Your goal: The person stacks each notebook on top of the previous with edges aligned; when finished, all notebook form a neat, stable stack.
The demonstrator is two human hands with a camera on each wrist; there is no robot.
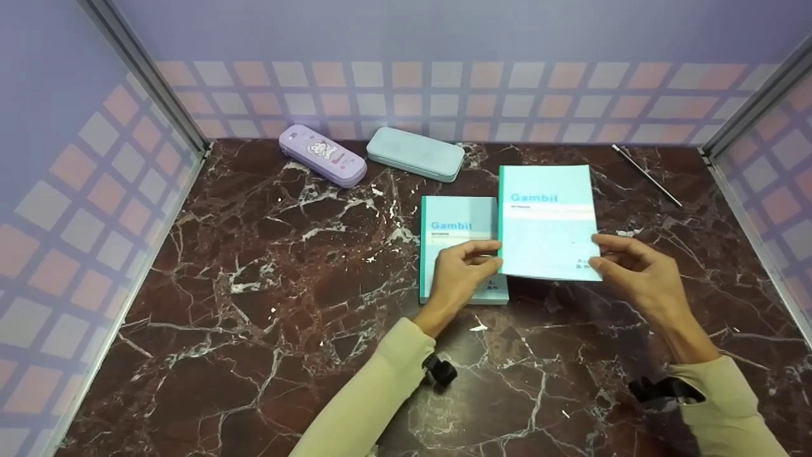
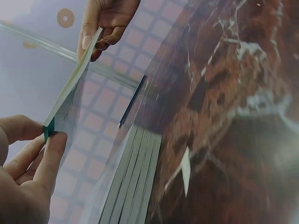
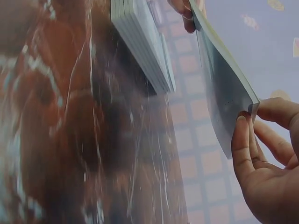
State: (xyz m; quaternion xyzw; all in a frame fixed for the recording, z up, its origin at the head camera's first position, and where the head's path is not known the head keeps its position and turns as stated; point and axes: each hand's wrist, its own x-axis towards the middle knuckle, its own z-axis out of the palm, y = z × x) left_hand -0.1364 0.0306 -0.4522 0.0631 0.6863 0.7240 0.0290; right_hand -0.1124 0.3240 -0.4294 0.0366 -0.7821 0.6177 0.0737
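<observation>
Both hands hold one pale green Gambit notebook [image 1: 549,235] in the air, cover up. My left hand [image 1: 462,270] pinches its green spine near the lower left corner, thumb on one face and fingers on the other. On the opposite edge my right hand [image 1: 641,276] pinches the lower right corner. Below and to the left lies a stack of similar notebooks [image 1: 457,212], partly hidden by the left hand and the raised notebook. In the left wrist view the stack's page edges [image 2: 133,177] show several notebooks piled evenly, apart from the raised one.
At the back of the dark marbled table [image 1: 254,330] lie a purple pencil case [image 1: 323,155] with a cartoon print and a light blue pencil case [image 1: 415,154]. A thin dark pencil [image 1: 647,176] rests at the back right. Tiled-pattern panels [image 1: 444,82] enclose the back and sides.
</observation>
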